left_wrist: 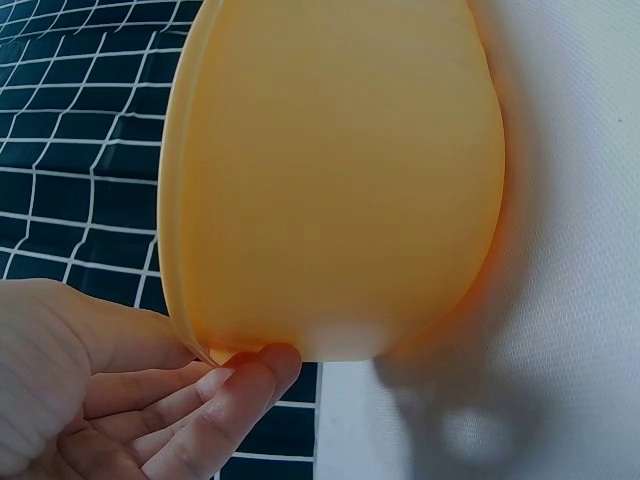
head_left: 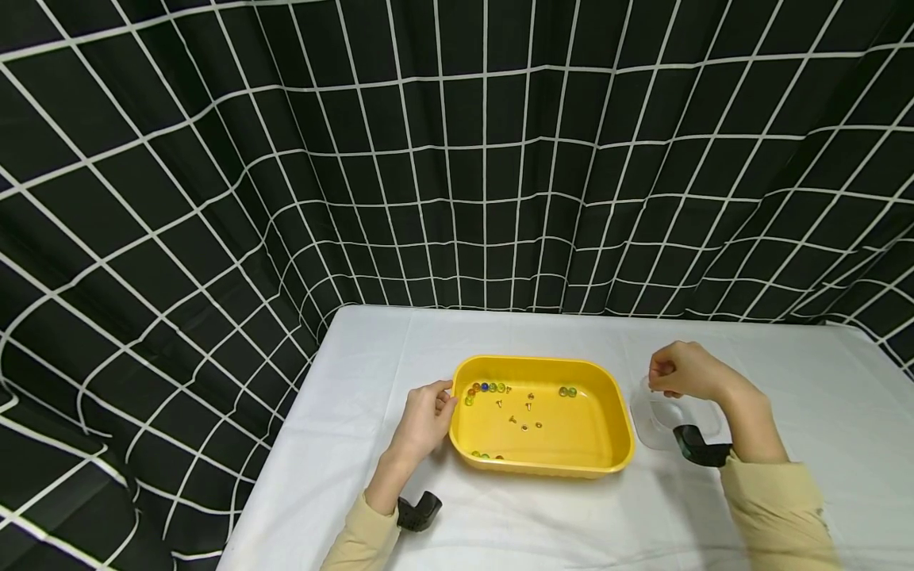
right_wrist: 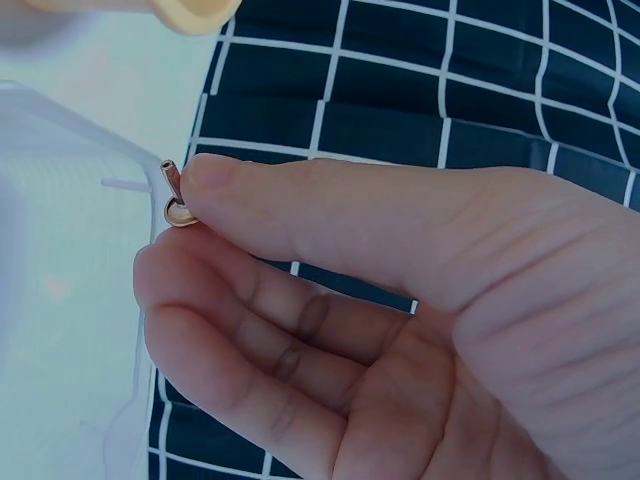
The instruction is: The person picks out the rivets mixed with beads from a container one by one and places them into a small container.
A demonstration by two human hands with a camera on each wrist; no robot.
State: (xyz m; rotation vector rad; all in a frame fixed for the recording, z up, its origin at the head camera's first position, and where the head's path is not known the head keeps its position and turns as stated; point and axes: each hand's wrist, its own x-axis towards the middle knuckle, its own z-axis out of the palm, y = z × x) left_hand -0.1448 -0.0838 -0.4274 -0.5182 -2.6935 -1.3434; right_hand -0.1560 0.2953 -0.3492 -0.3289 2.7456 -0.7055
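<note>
My right hand [head_left: 689, 371] is over a clear plastic container [head_left: 651, 434] to the right of the yellow tray [head_left: 578, 436]. In the right wrist view, thumb and forefinger pinch a small brass rivet [right_wrist: 174, 190] with a round head and a hollow stem, close by the container's edge. On the other side, my left hand [head_left: 423, 416] grips the tray's left rim between thumb and fingers, seen against the tray's outer wall [left_wrist: 340, 180] in the left wrist view. Several similar brass rivets [head_left: 529, 407] lie scattered in the middle of the tray.
Coloured glass marbles [head_left: 485, 387] lie in the tray, mostly along its left side, with two greenish ones [head_left: 567, 392] toward the back right. A white cloth [head_left: 385, 341] covers the table. Behind it hangs a black curtain [head_left: 464, 174] with a white grid.
</note>
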